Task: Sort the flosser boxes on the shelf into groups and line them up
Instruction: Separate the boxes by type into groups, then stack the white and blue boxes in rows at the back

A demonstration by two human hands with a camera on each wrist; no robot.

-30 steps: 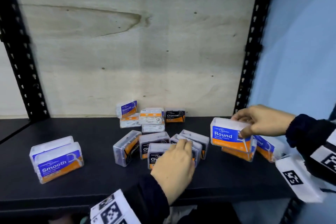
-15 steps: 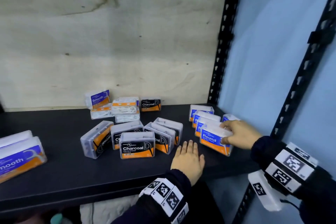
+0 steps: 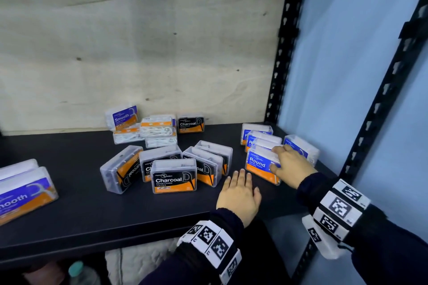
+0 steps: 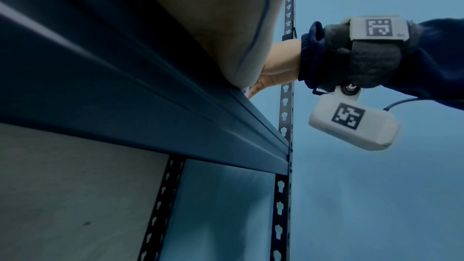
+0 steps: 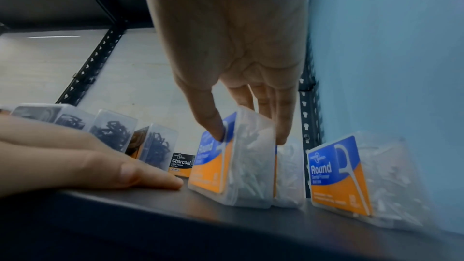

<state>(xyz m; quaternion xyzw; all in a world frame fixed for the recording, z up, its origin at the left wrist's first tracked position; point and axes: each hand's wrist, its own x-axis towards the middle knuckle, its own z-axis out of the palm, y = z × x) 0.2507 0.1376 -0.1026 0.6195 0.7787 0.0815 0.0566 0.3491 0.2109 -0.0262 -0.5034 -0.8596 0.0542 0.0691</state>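
Observation:
My right hand [image 3: 286, 164] pinches the front Round flosser box [image 3: 259, 166], thumb on its blue label and fingers behind it [image 5: 233, 158]; the box stands on the black shelf [image 3: 92, 210] at the head of a row of Round boxes [image 3: 257, 133]. Another Round box [image 5: 339, 176] stands apart at the far right. My left hand [image 3: 239, 194] lies flat and open on the shelf just left of that box. Several Charcoal boxes [image 3: 173, 179] cluster in the middle. Smooth boxes [image 3: 23, 190] stand at the left edge.
A loose pile of boxes [image 3: 157, 129] with a Smooth box [image 3: 122, 118] and a Charcoal box [image 3: 191, 124] sits against the plywood back wall. A black perforated upright [image 3: 281, 53] and a blue wall bound the shelf's right end. A bottle cap [image 3: 75, 268] shows below.
My right hand carried the Round box rightward and set it down at the front of the Round row. My left hand left the Charcoal boxes and now lies flat on the shelf.

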